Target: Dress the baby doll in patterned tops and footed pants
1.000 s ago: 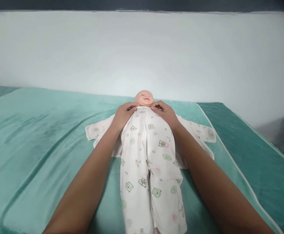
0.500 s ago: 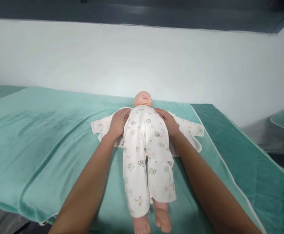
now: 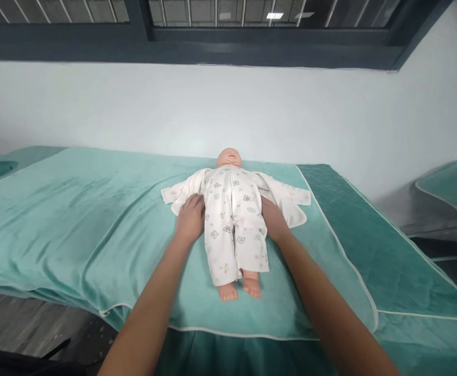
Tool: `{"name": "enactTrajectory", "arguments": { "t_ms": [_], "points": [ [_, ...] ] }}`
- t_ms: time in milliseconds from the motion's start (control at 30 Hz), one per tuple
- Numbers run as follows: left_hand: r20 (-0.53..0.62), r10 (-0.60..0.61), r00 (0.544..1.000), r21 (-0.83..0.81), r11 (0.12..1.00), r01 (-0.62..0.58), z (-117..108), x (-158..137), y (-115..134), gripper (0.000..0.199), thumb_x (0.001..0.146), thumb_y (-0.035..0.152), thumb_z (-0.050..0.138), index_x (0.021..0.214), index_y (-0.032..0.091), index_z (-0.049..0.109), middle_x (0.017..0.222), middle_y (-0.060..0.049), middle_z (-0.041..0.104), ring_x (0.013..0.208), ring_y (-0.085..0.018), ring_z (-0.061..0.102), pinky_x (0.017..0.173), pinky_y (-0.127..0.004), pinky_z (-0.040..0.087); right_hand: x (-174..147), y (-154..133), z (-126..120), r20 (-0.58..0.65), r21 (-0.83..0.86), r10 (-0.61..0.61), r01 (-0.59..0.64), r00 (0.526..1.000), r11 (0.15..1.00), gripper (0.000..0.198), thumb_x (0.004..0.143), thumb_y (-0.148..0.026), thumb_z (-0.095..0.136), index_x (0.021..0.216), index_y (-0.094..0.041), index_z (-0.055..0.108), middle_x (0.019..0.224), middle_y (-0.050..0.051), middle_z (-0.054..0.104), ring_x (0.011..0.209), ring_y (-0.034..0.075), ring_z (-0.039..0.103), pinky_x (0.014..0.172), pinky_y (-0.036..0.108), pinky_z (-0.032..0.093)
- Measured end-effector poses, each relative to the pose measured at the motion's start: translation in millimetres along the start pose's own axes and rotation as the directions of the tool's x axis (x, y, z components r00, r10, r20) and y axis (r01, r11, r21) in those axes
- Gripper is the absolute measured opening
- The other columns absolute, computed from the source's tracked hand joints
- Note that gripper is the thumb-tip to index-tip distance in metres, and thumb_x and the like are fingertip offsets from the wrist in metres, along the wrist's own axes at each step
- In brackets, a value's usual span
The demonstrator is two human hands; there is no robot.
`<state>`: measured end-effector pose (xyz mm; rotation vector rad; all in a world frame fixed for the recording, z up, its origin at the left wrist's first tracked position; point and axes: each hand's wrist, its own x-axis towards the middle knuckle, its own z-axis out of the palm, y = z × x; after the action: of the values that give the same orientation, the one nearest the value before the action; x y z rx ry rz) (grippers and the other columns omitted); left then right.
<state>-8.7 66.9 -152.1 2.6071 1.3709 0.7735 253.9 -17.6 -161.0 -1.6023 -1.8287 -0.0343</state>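
A baby doll (image 3: 229, 156) lies on its back on the bed, head toward the wall and bare feet toward me. Printed white trousers (image 3: 234, 209) cover its legs and are pulled high over the torso. Its white jacket (image 3: 286, 197) is spread out on both sides beneath it. My left hand (image 3: 190, 218) rests against the trousers' left side, fingers stretched forward and loosely together. On the other side, my right hand (image 3: 274, 218) lies along the trousers' edge with fingers extended; its fingertips are partly hidden by the cloth.
A light green blanket (image 3: 95, 209) with white edging lies under the doll. Darker green bedding (image 3: 393, 245) stretches to the right. Behind the bed rise a white wall (image 3: 142, 109) and a dark window frame (image 3: 228, 49) with bars. Another green cover (image 3: 453, 188) is at far right.
Both hands have moved from the trousers' waist down along their sides, toward the feet. The view has drawn back and tilted up, showing more window and the blanket's front edge.
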Motion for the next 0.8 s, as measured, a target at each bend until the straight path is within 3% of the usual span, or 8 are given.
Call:
{"name": "enactTrajectory", "arguments": {
  "t_ms": [100, 233, 333, 433, 533, 633, 700, 800],
  "points": [
    [-0.035, 0.005, 0.999, -0.029, 1.000, -0.006, -3.8, -18.5, 4.3, 0.033, 0.096, 0.025, 0.043, 0.119, 0.018, 0.066, 0.135, -0.010, 0.061, 0.134, -0.028, 0.046, 0.112, -0.047, 0.039, -19.2, -6.1, -2.0, 0.010, 0.031, 0.012, -0.012, 1.000, 0.999, 0.044, 0.090, -0.022, 0.047, 0.132, -0.018, 0.059, 0.133, 0.014, 0.061, 0.123, 0.030, 0.056, 0.103, 0.047, 0.045],
    [-0.097, -0.016, 0.995, -0.110, 0.994, 0.005, -10.5, -41.4, 12.0, 0.031, 0.097, 0.028, 0.042, 0.114, 0.017, 0.066, 0.124, -0.009, 0.067, 0.122, -0.026, 0.055, 0.108, -0.044, 0.043, -46.0, -15.5, -2.8, -0.079, 0.138, 0.169, -0.158, 0.982, 0.978, 0.037, 0.091, -0.024, 0.047, 0.122, -0.018, 0.064, 0.127, 0.013, 0.065, 0.122, 0.029, 0.055, 0.106, 0.048, 0.043],
    [-0.091, -0.022, 0.996, -0.172, 0.985, 0.006, -13.3, -55.5, 17.3, 0.030, 0.097, 0.027, 0.041, 0.114, 0.018, 0.065, 0.122, -0.009, 0.067, 0.115, -0.024, 0.058, 0.104, -0.042, 0.046, -65.8, -30.7, -8.6, -0.122, 0.329, 0.316, -0.262, 0.941, 0.907, 0.032, 0.092, -0.031, 0.050, 0.118, -0.021, 0.065, 0.122, 0.009, 0.067, 0.117, 0.027, 0.059, 0.103, 0.047, 0.045],
    [-0.076, -0.019, 0.997, -0.195, 0.981, 0.004, -13.4, -63.1, 19.8, 0.031, 0.096, 0.025, 0.042, 0.116, 0.019, 0.064, 0.126, -0.008, 0.065, 0.117, -0.024, 0.057, 0.103, -0.042, 0.046, -82.1, -54.3, -19.7, -0.145, 0.488, 0.398, -0.285, 0.906, 0.825, 0.028, 0.092, -0.034, 0.053, 0.116, -0.024, 0.064, 0.119, 0.006, 0.067, 0.113, 0.023, 0.061, 0.101, 0.044, 0.047],
    [-0.068, -0.009, 0.998, -0.187, 0.982, -0.004, -12.9, -64.7, 19.9, 0.031, 0.095, 0.024, 0.042, 0.119, 0.020, 0.063, 0.127, -0.008, 0.064, 0.118, -0.024, 0.057, 0.104, -0.042, 0.045, -92.8, -84.6, -33.0, -0.163, 0.487, 0.318, -0.204, 0.934, 0.849, 0.023, 0.091, -0.031, 0.056, 0.112, -0.025, 0.063, 0.119, 0.006, 0.065, 0.115, 0.022, 0.059, 0.103, 0.043, 0.045],
    [-0.058, -0.002, 0.998, -0.175, 0.984, -0.009, -13.0, -64.1, 20.1, 0.030, 0.095, 0.024, 0.043, 0.118, 0.020, 0.062, 0.127, -0.008, 0.064, 0.118, -0.025, 0.056, 0.104, -0.042, 0.044, -98.3, -116.8, -44.2, -0.052, 0.368, 0.085, -0.061, 0.995, 0.928, 0.020, 0.089, -0.027, 0.060, 0.110, -0.025, 0.061, 0.115, 0.006, 0.065, 0.113, 0.023, 0.058, 0.099, 0.042, 0.046],
    [-0.049, -0.005, 0.999, -0.153, 0.988, -0.002, -13.3, -63.6, 20.8, 0.030, 0.096, 0.025, 0.043, 0.118, 0.020, 0.062, 0.127, -0.008, 0.063, 0.117, -0.026, 0.056, 0.101, -0.042, 0.044, -99.7, -135.2, -48.4, 0.079, 0.223, -0.027, 0.009, 0.997, 0.975, 0.022, 0.087, -0.023, 0.063, 0.109, -0.025, 0.060, 0.110, 0.006, 0.067, 0.109, 0.024, 0.059, 0.096, 0.043, 0.045],
    [-0.035, -0.021, 0.999, -0.099, 0.995, 0.017, -13.5, -63.1, 21.9, 0.029, 0.096, 0.025, 0.043, 0.117, 0.020, 0.061, 0.125, -0.008, 0.063, 0.115, -0.027, 0.056, 0.097, -0.044, 0.045, -99.5, -153.4, -47.4, 0.176, -0.011, -0.057, 0.060, 0.983, 0.998, 0.020, 0.085, -0.016, 0.064, 0.104, -0.022, 0.061, 0.103, 0.005, 0.068, 0.104, 0.025, 0.058, 0.098, 0.045, 0.041]
  ]
}}
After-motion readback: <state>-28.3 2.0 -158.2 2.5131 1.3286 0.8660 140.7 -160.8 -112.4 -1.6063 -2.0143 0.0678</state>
